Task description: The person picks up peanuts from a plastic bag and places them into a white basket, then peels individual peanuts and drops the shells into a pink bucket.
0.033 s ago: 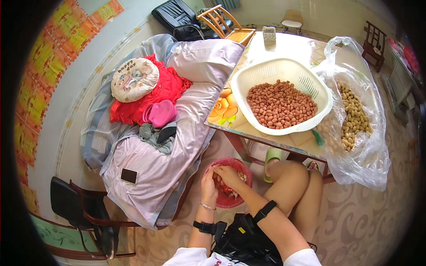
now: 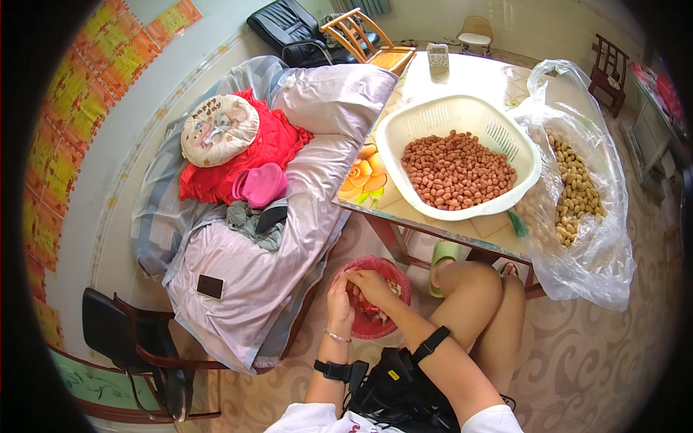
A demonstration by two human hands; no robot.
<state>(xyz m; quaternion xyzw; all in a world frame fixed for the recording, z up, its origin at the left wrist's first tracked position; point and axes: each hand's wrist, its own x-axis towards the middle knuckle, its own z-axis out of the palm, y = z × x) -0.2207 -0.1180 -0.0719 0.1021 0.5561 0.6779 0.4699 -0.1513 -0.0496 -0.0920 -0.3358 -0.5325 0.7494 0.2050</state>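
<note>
Two bare hands, left hand (image 2: pixel 341 297) and right hand (image 2: pixel 372 286), brought together over one red basin (image 2: pixel 374 333) on the scroll-patterned floor (image 2: pixel 577 368); whether the fingers grip anything cannot be told. One white basket (image 2: pixel 401 130) of reddish shelled kernels (image 2: pixel 458 172), too many to count, and one clear plastic bag (image 2: pixel 603 267) of tan pods (image 2: pixel 574 189), likewise uncounted, at one flower-patterned table (image 2: pixel 364 175). One draped couch (image 2: pixel 310 173) bearing one round cushion (image 2: pixel 220 131), one pink item (image 2: pixel 261 185) and one dark rectangular device (image 2: pixel 210 286), with one black armchair (image 2: pixel 119 335) at lower left.
</note>
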